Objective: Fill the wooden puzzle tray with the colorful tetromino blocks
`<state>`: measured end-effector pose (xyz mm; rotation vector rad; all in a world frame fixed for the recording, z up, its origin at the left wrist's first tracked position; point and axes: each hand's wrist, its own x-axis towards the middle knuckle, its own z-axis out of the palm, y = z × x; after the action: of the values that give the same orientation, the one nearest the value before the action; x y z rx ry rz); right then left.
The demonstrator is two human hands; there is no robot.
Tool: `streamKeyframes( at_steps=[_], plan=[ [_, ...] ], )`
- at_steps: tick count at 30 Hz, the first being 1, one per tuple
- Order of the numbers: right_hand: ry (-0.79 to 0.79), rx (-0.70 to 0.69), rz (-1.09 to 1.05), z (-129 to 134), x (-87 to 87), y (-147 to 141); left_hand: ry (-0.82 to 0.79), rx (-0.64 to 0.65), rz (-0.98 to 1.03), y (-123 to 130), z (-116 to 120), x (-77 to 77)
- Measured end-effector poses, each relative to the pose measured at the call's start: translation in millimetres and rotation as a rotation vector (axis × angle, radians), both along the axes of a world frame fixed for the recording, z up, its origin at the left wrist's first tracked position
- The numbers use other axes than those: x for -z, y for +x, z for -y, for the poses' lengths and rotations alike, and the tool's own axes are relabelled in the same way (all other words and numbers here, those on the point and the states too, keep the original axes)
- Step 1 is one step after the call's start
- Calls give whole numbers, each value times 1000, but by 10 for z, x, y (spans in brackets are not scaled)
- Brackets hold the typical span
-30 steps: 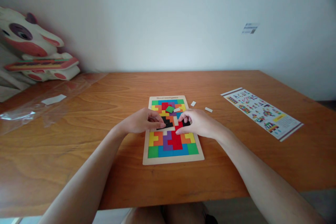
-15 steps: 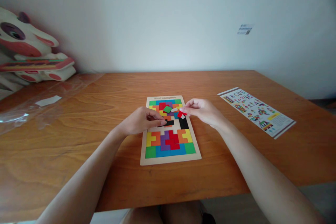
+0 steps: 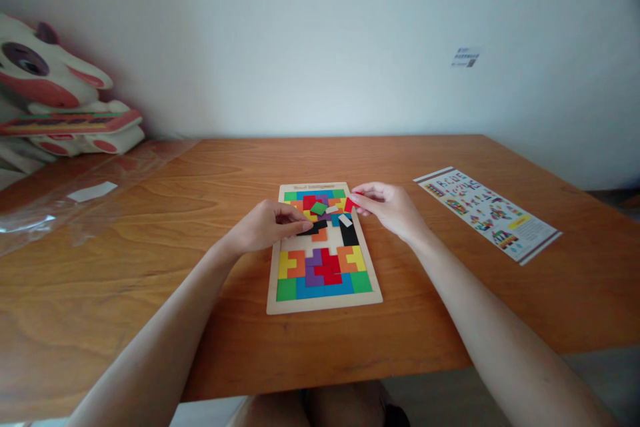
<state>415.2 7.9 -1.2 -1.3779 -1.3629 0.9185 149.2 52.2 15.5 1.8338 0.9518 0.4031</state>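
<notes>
A wooden puzzle board (image 3: 325,308) with colourful block pieces lies flat on the table. My left hand (image 3: 267,225) pinches a black puzzle piece (image 3: 318,227) over the board's left middle, where bare wood shows around an orange piece (image 3: 320,235). At the board's right edge, my right hand (image 3: 384,203) is closed on a red puzzle piece (image 3: 350,205), partly hidden by the fingers. Loose on top of other pieces lie a green piece (image 3: 319,209) and a small white piece (image 3: 345,220). Another black piece (image 3: 349,233) sits along the right side.
A printed pattern sheet (image 3: 490,213) lies on the table (image 3: 425,307) to the right. Clear plastic wrapping (image 3: 145,160) with a white paper (image 3: 93,192) spreads at the left. Behind it stands a cow-shaped toy keyboard (image 3: 75,123). A pale wall (image 3: 320,40) rises behind the table.
My right hand has lifted the red piece slightly up and to the right, uncovering the small white piece. My left hand has shifted a little up and left with the black piece, now tilted.
</notes>
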Motion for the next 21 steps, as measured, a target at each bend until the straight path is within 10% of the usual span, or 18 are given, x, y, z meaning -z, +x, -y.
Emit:
streamKeyframes(
  at_steps=[21],
  plan=[
    [55,58,224,-61,139,42,-62,-110,197,24,-34,53]
  ],
)
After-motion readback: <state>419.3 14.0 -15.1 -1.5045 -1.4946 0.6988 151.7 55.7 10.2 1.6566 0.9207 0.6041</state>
